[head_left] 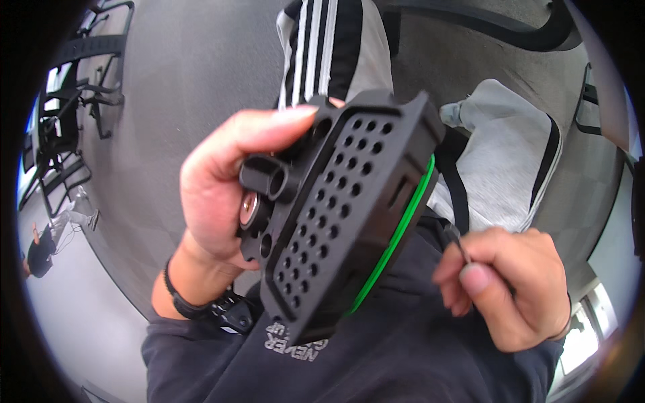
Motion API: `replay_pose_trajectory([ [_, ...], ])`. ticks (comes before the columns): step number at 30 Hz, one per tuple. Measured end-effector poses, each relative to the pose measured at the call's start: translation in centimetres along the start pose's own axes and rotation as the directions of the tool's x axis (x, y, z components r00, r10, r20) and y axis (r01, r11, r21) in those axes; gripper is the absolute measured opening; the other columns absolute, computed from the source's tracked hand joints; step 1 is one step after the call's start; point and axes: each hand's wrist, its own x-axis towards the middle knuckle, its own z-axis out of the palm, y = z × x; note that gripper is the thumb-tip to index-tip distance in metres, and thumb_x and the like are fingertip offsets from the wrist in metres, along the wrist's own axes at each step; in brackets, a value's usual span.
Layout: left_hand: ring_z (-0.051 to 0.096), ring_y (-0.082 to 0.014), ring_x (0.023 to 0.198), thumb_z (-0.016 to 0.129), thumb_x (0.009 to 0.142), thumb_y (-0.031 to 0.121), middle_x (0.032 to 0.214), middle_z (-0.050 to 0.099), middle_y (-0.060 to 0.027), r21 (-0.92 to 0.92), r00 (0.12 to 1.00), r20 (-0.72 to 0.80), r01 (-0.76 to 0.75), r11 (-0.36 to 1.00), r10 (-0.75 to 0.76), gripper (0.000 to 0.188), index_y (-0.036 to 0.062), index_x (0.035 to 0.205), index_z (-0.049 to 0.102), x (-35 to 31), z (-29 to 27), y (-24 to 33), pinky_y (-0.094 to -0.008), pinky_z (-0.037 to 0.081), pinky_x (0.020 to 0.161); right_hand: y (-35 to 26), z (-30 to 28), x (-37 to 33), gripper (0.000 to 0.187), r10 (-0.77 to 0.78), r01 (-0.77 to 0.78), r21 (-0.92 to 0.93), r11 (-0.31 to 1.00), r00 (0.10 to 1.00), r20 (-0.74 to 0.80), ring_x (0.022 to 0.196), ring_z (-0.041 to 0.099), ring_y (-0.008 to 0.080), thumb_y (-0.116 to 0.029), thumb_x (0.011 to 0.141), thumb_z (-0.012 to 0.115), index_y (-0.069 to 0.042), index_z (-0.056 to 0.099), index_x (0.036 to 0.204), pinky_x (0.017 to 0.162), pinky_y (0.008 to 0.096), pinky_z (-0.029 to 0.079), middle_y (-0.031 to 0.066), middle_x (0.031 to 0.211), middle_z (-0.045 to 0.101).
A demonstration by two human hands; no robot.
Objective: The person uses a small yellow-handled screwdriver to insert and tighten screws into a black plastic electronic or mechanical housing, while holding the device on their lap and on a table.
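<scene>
My left hand (218, 181) is wrapped round a black plastic case (336, 208) and holds it up, tilted, in front of my chest. Rows of small round holes cover its broad face, and a bright green strip (396, 235) runs along its right side. On the side nearest my palm are short tubes (275, 181) and a round copper-coloured disc (250, 208). To the right, apart from the case, my right hand (514, 285) pinches a thin, short metal piece (463, 250) between thumb and fingers. Blur hides its exact kind.
Light grey trousers with black stripes (497, 161) show on my legs beyond the case. Black chairs (87, 87) stand at the far left, where another person (47, 248) also appears. Another black chair part (497, 27) lies at the top right.
</scene>
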Motion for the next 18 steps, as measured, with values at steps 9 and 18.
replay_pose_trajectory([
  [9, 0.064, -0.0192, 0.076, 0.041, 0.09, 0.02, 0.09, 0.062, -0.0145, -0.196, 0.987, 0.158, 0.057, 0.979, -0.025, 0.029, -0.0038, 0.104, 0.049, 0.4, -0.1, -0.3, -0.0263, 0.052, 0.067, -1.0, 0.2, -0.1, 0.014, -0.137, 0.137, 0.064, 0.988, 0.991, 0.0, 0.043, 0.058, 0.0109, -0.001, 0.086, 0.047, 0.005, 0.06, 0.087, 0.042, 0.0212, 0.046, 0.0046, 0.057, 0.061],
  [18, 0.062, -0.0273, 0.085, 0.041, 0.087, 0.025, 0.105, 0.055, -0.0245, 0.105, 0.982, 0.187, -0.019, 0.994, -0.001, 0.033, -0.0018, 0.107, 0.044, 0.3, -0.7, -0.2, -0.0369, 0.053, 0.075, -2.0, 0.1, 0.6, 0.013, -0.046, 0.049, -0.041, 0.998, 0.997, 0.069, 0.04, 0.055, 0.0124, 0.0, 0.083, 0.052, 0.005, 0.063, 0.088, 0.038, 0.0234, 0.042, 0.005, 0.054, 0.058],
])
